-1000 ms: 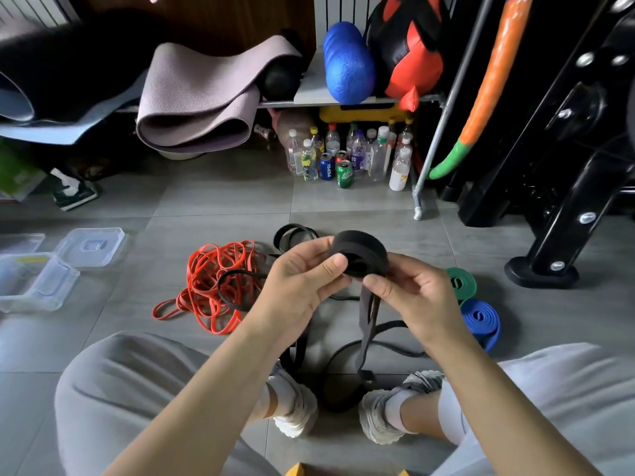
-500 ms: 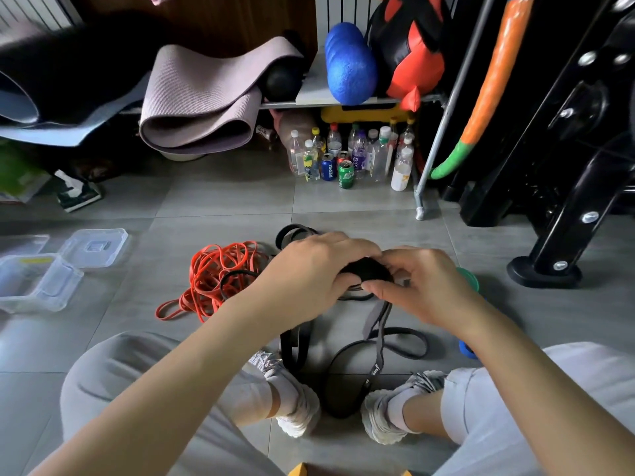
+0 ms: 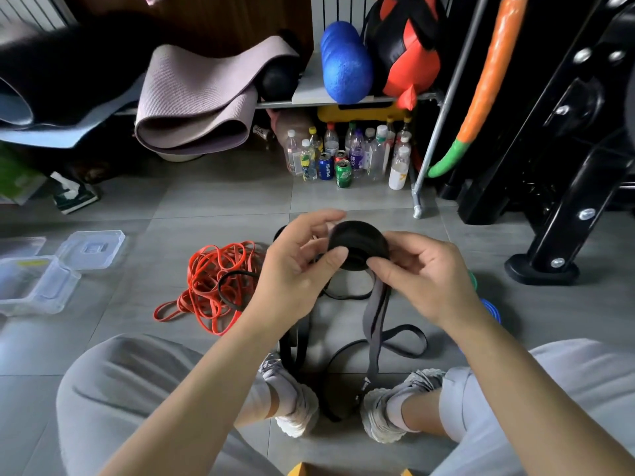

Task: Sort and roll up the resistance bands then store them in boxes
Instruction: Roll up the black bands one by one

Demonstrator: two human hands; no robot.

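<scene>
Left hand (image 3: 295, 269) and right hand (image 3: 422, 280) each pinch the roll (image 3: 359, 240) between them, likely to stop it unwinding, tail (image 3: 374, 321) hanging below.

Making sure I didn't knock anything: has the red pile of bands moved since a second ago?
No. The red bands lie in the same spot, right of the clear lid.
</scene>
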